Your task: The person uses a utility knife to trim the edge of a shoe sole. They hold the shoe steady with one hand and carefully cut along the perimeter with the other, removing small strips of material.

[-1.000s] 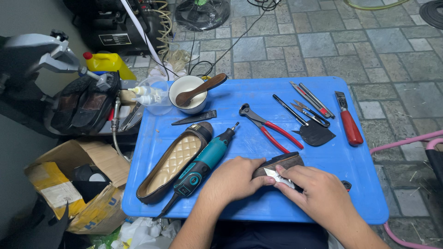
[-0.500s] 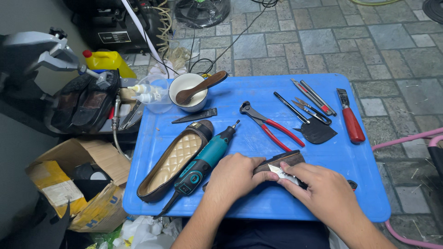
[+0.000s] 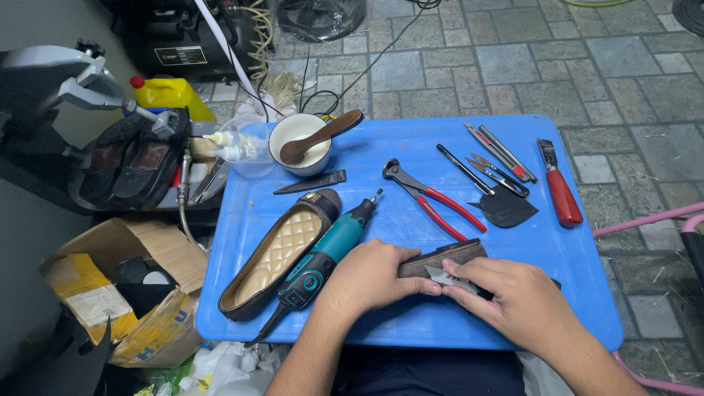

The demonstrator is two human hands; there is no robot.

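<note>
Both hands are sitting slightly closer together than 1 second earlier, and the small pale blade-like piece [image 3: 445, 276] is now lying nearer the left fingertips; the tools on the blue tray [image 3: 587, 293] are lying unchanged. The left hand [image 3: 374, 275] is clamping down over the near end of the dark shoe piece [image 3: 447, 258], fingers curled over its top edge and pressing it flat against the tray. The right hand [image 3: 513, 297] is closing its thumb and forefinger on the pale blade-like piece, whose tip is touching the shoe piece just beside the left fingertips; whether it is cutting or only resting there cannot be told. The shoe piece is lying directly under and between the 2 grips, its far end projecting beyond the left fingers. To do this step well, the left hand should be keeping steady downward pressure so the piece is not sliding, while the right hand should be working in short, shallow strokes directed away from the holding fingers, since the edge is sitting very close to them. Just left of the holding grip, the teal rotary tool [image 3: 323, 253] and the quilted-insole shoe [image 3: 279, 253] are lying side by side; beyond the grip, the red-handled pincers [image 3: 433, 198] are lying well apart.
</note>
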